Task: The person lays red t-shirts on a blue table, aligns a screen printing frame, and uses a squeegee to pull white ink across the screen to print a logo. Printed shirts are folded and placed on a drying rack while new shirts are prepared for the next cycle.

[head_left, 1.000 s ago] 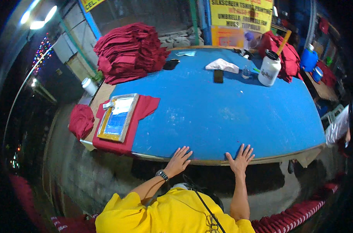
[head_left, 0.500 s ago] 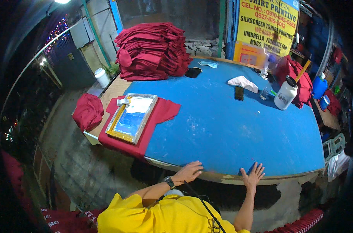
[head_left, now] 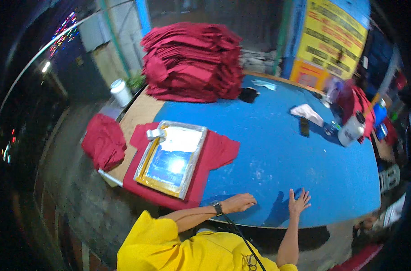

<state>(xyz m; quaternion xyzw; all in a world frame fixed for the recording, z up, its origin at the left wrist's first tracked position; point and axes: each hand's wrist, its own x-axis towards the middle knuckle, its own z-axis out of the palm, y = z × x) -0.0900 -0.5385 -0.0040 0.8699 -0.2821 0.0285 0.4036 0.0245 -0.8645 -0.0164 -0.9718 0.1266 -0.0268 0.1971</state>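
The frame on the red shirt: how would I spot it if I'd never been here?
Find the big blue tabletop, then, toward its left end, the red shirt lying in front of the tall cloth stack. On the shirt lies the frame, a slanted rectangle edged in yellow and silver. Its straight sides and shiny white-and-blue middle set it apart from the plain red cloth.

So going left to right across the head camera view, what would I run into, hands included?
Maroon cloth bundle → framed screen → left hand → right hand → white bottle.
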